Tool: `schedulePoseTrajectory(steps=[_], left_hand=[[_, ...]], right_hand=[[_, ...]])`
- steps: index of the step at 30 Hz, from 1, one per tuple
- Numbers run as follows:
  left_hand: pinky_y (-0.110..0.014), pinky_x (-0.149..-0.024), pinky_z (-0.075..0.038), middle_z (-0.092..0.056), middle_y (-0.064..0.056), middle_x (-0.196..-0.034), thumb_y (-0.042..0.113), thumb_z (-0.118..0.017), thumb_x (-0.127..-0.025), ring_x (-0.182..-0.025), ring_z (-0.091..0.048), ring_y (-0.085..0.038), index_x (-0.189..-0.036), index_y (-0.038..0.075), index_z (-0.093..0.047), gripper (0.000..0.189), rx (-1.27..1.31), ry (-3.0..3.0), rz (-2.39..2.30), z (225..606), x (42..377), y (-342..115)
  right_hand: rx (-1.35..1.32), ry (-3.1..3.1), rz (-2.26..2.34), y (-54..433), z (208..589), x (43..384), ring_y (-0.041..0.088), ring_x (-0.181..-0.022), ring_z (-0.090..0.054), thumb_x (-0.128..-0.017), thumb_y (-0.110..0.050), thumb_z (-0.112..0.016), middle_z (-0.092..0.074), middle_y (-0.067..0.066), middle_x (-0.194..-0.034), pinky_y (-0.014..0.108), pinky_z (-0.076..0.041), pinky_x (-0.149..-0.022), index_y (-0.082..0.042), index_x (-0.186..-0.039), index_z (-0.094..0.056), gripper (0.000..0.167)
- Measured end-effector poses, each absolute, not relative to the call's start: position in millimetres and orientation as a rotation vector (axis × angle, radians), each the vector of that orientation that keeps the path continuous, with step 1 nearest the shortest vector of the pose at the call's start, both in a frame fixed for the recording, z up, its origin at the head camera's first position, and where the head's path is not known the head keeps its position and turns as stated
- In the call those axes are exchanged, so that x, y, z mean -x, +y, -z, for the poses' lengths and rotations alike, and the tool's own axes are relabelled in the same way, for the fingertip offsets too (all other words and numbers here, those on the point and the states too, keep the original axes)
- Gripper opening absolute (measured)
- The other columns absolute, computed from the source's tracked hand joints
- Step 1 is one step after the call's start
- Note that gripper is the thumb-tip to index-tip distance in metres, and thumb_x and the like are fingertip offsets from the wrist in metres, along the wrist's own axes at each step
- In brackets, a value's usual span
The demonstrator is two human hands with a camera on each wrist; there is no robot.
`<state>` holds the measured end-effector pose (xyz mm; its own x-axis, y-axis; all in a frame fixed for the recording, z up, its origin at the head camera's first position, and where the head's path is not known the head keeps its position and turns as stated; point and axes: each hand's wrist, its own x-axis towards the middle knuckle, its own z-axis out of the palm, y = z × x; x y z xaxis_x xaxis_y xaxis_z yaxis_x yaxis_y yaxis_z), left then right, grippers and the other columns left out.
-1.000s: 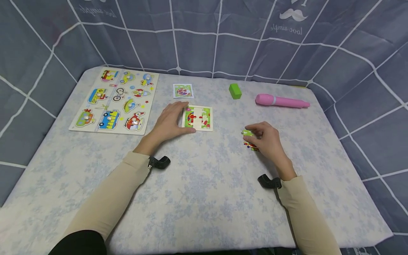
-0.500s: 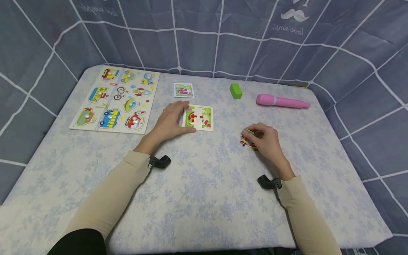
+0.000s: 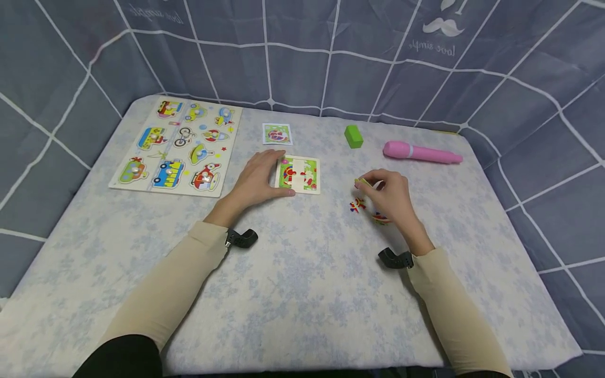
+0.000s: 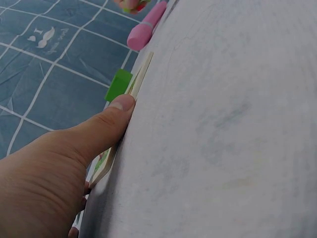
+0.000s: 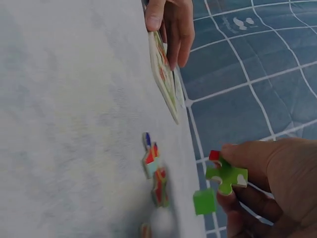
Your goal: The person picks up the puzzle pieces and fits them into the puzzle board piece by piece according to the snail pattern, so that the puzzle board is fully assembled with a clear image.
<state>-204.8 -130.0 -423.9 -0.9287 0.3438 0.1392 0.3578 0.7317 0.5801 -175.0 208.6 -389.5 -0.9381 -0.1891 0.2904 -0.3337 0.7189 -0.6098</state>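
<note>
My left hand (image 3: 259, 178) steadies a small square jigsaw tray (image 3: 310, 157), thumb at its near edge and fingers at its far side. In the tray, colourful pieces lie at left and right with a bare pale strip between them. My right hand (image 3: 388, 195), to the right of the tray, pinches a green jigsaw piece (image 5: 227, 176) with a red corner between thumb and fingers. Below that hand lie loose jigsaw pieces (image 3: 357, 205) on the cloth, one of them (image 3: 381, 219) partly under the hand.
A small picture card (image 3: 277, 134) lies behind the tray. A large vehicle peg puzzle (image 3: 222, 152) is at the left. A green block (image 3: 353, 136) and a pink wand-shaped object (image 3: 422, 152) lie at the back right. A grey checked curtain (image 3: 302, 68) surrounds the table.
My right hand has lifted a green piece off the small pile, leaving other pieces spread on the cloth. The left hand stays at the tray. The head view has shifted slightly.
</note>
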Motion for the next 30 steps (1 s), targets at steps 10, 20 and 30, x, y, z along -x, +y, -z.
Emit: schedulePoseTrajectory(steps=[10,20,30], left_hand=[[-0.046,-0.136,-0.01,-0.04,-0.013,-0.167,0.052,-0.091,-0.078,-0.159,-0.029,-0.033,-0.163,0.011,-0.037,0.108,0.586,-2.906,0.964,423.6,205.1,-131.2],[-0.046,-0.135,-0.012,-0.04,-0.015,-0.167,0.05,-0.091,-0.079,-0.158,-0.03,-0.032,-0.162,0.01,-0.038,0.106,0.584,-2.876,1.009,426.9,201.2,-132.1],[-0.046,-0.136,-0.01,-0.04,-0.012,-0.167,0.053,-0.089,-0.08,-0.159,-0.028,-0.031,-0.162,0.011,-0.038,0.106,0.603,-2.876,0.989,426.6,202.9,-130.7]], right_hand=[[-0.591,-2.844,-1.104,155.4,375.8,213.0,0.019,-0.085,-0.07,-0.101,-0.026,-0.073,-0.08,0.006,-0.097,0.027,-0.049,-0.068,-0.011,-0.107,-0.084,0.019],[-0.643,-2.826,-1.14,91.1,390.9,252.6,0.018,-0.073,-0.071,-0.091,-0.021,-0.085,-0.078,0.007,-0.08,0.035,-0.043,-0.095,-0.009,-0.09,-0.082,0.012],[-0.599,-2.859,-1.068,74.6,398.4,265.5,0.015,-0.071,-0.062,-0.089,-0.023,-0.087,-0.075,0.005,-0.078,0.026,-0.044,-0.071,-0.01,-0.088,-0.082,0.015]])
